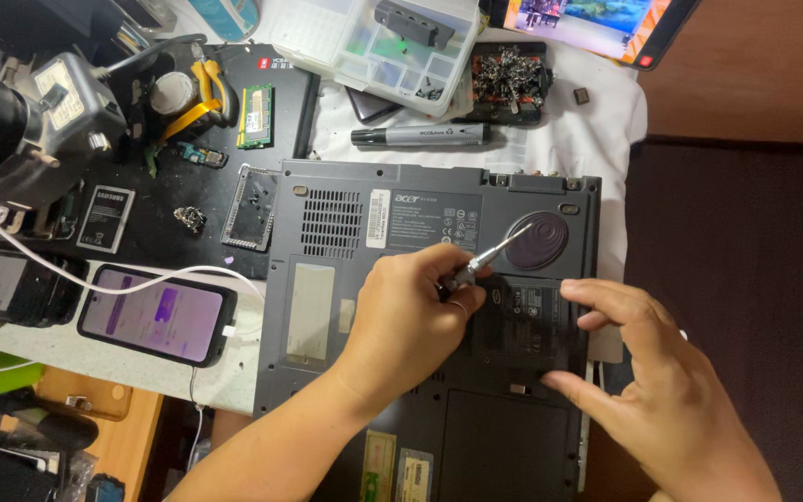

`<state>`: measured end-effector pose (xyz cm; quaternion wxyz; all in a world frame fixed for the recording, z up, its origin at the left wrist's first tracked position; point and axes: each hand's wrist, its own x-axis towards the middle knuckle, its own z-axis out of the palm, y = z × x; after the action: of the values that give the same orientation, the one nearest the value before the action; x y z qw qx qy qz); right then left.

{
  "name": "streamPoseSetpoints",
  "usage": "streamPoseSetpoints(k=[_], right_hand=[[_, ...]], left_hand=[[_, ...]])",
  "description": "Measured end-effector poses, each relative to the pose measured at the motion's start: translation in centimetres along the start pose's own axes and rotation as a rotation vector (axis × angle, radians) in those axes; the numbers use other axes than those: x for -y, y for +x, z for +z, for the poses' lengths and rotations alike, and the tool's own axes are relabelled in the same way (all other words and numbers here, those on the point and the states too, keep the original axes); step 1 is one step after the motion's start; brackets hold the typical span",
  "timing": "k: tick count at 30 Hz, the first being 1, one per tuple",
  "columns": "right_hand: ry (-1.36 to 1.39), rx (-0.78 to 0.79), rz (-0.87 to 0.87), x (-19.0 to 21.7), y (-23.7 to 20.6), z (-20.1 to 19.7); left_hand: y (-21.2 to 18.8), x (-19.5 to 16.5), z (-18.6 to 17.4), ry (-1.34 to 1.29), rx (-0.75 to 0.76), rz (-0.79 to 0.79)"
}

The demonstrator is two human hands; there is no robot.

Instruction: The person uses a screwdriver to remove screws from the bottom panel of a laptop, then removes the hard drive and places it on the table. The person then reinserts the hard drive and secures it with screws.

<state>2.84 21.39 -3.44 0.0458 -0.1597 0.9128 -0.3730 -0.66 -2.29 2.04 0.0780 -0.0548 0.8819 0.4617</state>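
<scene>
across the cluttered tabletop (11,349) a grey laptop (346,307) lay bottom-up, partly on a white cloth (597,130). left of it sat a black mat (155,191) strewn with small parts, a lit phone (155,314) on a white cable, a ram stick (255,116) and yellow pliers (204,93). behind the laptop stood a clear parts box (374,42), a grey marker (420,136) and a tray of screws (510,79).

the left hand (411,321) had its fingers (462,299) curled tight round a screwdriver (487,256), its tip touching the laptop's underside near a round grille (539,240). the right hand (648,372) rested on the laptop's right edge, fingers (597,293) spread and loosely open, holding nothing.

the screwdriver handle was hidden in the fist, and the laptop's near edge was cut off by the frame.
</scene>
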Motion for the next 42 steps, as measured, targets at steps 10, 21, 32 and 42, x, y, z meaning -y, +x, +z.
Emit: streamPoseSetpoints(k=[10, 21, 32, 42], right_hand=[[0.021, 0.001, 0.103, 1.4, 0.1, -0.9], [-0.068, -0.071, -0.076, 1.0, -0.3, -0.1], [-0.02, -0.044, -0.057, 0.5, -0.5, 0.1], [0.022, -0.011, 0.073, 1.3, -0.2, -0.3]], left_hand=[[0.0, -0.2, 0.4, 0.051, -0.065, 0.063], [0.5, 0.3, 0.6, 0.05, -0.075, 0.145], [0.3, 0.7, 0.5, 0.119, -0.116, 0.31], [0.5, 1.1, 0.1, 0.092, -0.057, 0.38]])
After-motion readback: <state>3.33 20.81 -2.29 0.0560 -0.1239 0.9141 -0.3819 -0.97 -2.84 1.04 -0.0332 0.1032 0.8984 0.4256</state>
